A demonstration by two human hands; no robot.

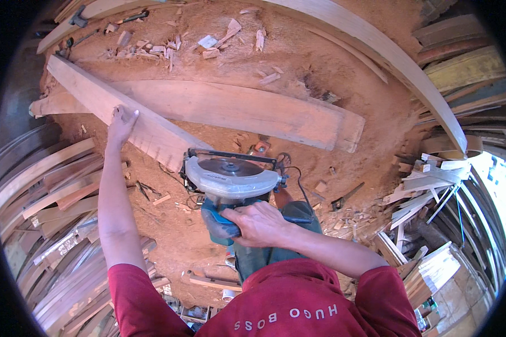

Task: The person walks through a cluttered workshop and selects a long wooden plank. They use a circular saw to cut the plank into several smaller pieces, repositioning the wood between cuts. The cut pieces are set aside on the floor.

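My right hand [258, 223] is wrapped around the handle of a circular saw [230, 182], which has a grey blade guard, a round blade and a teal body. The saw's base is at the near end of a thick wooden plank [163, 132] that slants from the far left toward me. On that plank, at its near edge, my left hand [122, 124] grips the wood with the thumb over the top face. Beneath it, a wide curved board [236, 109] lies across the ground. Whether the blade touches the plank is hidden by the saw's base.
Wood scraps [157, 49] are strewn over the sawdust-covered ground. A long curved beam [376, 45] arches along the far right. Stacked boards [56, 191] line the left, and offcuts [421, 185] are piled at the right. A black cord [302, 188] trails beside the saw; a hand saw [347, 196] lies beyond it.
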